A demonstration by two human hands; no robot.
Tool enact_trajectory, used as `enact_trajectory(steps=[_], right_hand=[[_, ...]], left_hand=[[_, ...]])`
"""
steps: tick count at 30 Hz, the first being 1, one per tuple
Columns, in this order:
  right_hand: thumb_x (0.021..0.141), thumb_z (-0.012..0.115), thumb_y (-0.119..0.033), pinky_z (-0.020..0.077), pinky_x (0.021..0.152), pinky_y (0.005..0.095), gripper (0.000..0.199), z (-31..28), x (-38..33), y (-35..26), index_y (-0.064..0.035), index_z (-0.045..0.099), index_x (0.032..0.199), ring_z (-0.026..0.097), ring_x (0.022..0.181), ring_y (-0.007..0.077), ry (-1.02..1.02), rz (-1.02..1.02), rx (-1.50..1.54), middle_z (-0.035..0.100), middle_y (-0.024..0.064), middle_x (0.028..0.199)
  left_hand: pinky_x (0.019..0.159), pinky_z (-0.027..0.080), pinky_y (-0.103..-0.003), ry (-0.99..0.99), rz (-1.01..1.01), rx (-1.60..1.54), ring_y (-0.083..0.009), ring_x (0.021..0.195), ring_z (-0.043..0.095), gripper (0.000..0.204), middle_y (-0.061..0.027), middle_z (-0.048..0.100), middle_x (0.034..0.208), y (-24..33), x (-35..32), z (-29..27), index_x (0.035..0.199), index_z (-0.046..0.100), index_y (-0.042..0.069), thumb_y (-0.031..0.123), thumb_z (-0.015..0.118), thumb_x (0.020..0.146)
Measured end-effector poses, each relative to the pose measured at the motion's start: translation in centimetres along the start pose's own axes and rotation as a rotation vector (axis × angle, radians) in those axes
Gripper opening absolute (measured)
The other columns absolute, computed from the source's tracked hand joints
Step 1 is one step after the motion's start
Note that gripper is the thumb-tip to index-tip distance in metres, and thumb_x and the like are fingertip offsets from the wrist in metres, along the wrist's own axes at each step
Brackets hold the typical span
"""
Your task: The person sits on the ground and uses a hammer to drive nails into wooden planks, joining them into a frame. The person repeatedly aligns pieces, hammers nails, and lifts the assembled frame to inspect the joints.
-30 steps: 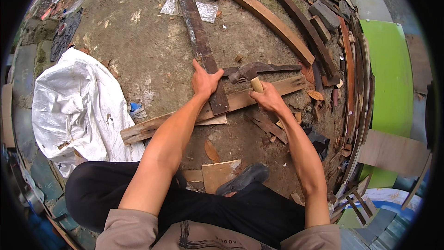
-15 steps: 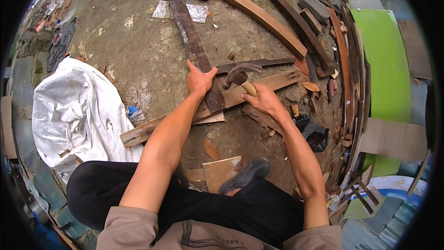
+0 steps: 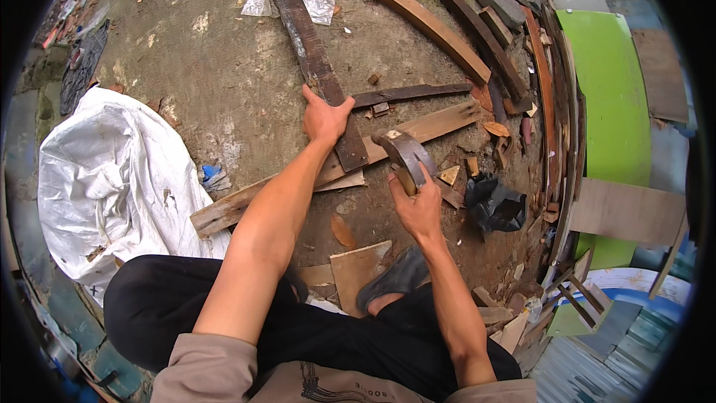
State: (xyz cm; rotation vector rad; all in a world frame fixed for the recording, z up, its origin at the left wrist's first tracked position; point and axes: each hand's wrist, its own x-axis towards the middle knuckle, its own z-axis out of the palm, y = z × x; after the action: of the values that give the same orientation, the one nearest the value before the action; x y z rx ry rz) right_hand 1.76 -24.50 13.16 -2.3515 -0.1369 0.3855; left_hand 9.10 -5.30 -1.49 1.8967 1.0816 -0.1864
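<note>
My left hand (image 3: 325, 116) is wrapped round a long dark wooden plank (image 3: 317, 67), near its close end. That end rests across a paler weathered board (image 3: 429, 125), which runs slantwise over the ground. In my right hand (image 3: 418, 205) is a claw hammer (image 3: 406, 153), gripped by its wooden handle. Its metal head is raised just right of the plank's end, apart from it. A thin dark strip of wood (image 3: 410, 95) lies to the right of my left hand, with a small reddish-brown block (image 3: 380, 109) beside it.
Two curved beams (image 3: 418, 19) lie at the far right, before piled scrap wood (image 3: 552, 104) and a green panel (image 3: 608, 97). A white sack (image 3: 119, 179) lies at the left. A black plastic bag (image 3: 494, 201) is right of my right hand. A square wood piece (image 3: 358, 272) lies near my foot.
My right hand has drawn the hammer nearer to me and turned its head upright. The thin dark strip has shifted slightly away from me. My left hand still grips the plank.
</note>
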Motion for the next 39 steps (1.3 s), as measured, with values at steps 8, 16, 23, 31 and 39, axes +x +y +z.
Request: enact_trajectory(steps=[8, 16, 23, 31, 39], right_hand=[[0.094, 0.061, -0.025, 0.0521, 0.068, 0.0495, 0.033, 5.0, -2.0, 3.9, 0.0056, 0.064, 0.107, 0.068, 0.077, 0.0479, -0.09, 0.192, -0.212, 0.068, 0.029, 0.08], [0.095, 0.06, -0.027, 0.0509, 0.073, 0.0546, 0.038, 3.6, -1.7, 0.8, 0.0027, 0.064, 0.118, 0.066, 0.077, 0.0509, 0.073, 0.195, 0.077, 0.067, 0.0302, 0.079], [0.093, 0.064, -0.024, 0.0498, 0.065, 0.0486, 0.033, 4.5, -1.5, 2.4, 0.0025, 0.064, 0.113, 0.065, 0.07, 0.0464, 0.082, 0.091, -0.026, 0.067, 0.0253, 0.075], [0.092, 0.065, -0.014, 0.0529, 0.064, 0.043, 0.015, 4.7, -2.6, 0.7, 0.0008, 0.065, 0.091, 0.069, 0.068, 0.038, 0.439, -0.197, 0.092, 0.067, 0.0228, 0.075], [0.093, 0.061, -0.031, 0.0509, 0.079, 0.0537, 0.041, 5.3, -1.9, 1.7, 0.0029, 0.064, 0.115, 0.065, 0.087, 0.0513, 0.11, 0.275, 0.071, 0.067, 0.0319, 0.086]], left_hand=[[0.096, 0.049, -0.048, 0.002, 0.014, -0.006, -0.0415, 0.109, 0.065, 0.119, -0.0262, 0.065, 0.121, 0.5, -0.2, 0.5, 0.156, 0.01, -0.002, 0.051, 0.078, 0.074], [0.097, 0.05, -0.047, 0.01, -0.007, 0.005, -0.0414, 0.11, 0.065, 0.117, -0.0281, 0.065, 0.12, 0.7, -0.2, 0.0, 0.155, 0.011, -0.002, 0.049, 0.078, 0.075], [0.098, 0.049, -0.048, 0.009, 0.029, -0.031, -0.0421, 0.111, 0.064, 0.117, -0.0292, 0.063, 0.123, 0.5, 0.0, 0.7, 0.155, 0.011, -0.001, 0.05, 0.078, 0.075], [0.098, 0.048, -0.05, -0.034, 0.009, -0.014, -0.0431, 0.112, 0.063, 0.121, -0.03, 0.062, 0.124, 0.8, -0.3, 0.4, 0.156, 0.008, -0.002, 0.051, 0.079, 0.074], [0.099, 0.048, -0.05, 0.002, 0.023, -0.011, -0.0444, 0.112, 0.063, 0.12, -0.0307, 0.063, 0.123, 0.1, 0.2, 0.7, 0.156, 0.009, -0.003, 0.05, 0.078, 0.073]])
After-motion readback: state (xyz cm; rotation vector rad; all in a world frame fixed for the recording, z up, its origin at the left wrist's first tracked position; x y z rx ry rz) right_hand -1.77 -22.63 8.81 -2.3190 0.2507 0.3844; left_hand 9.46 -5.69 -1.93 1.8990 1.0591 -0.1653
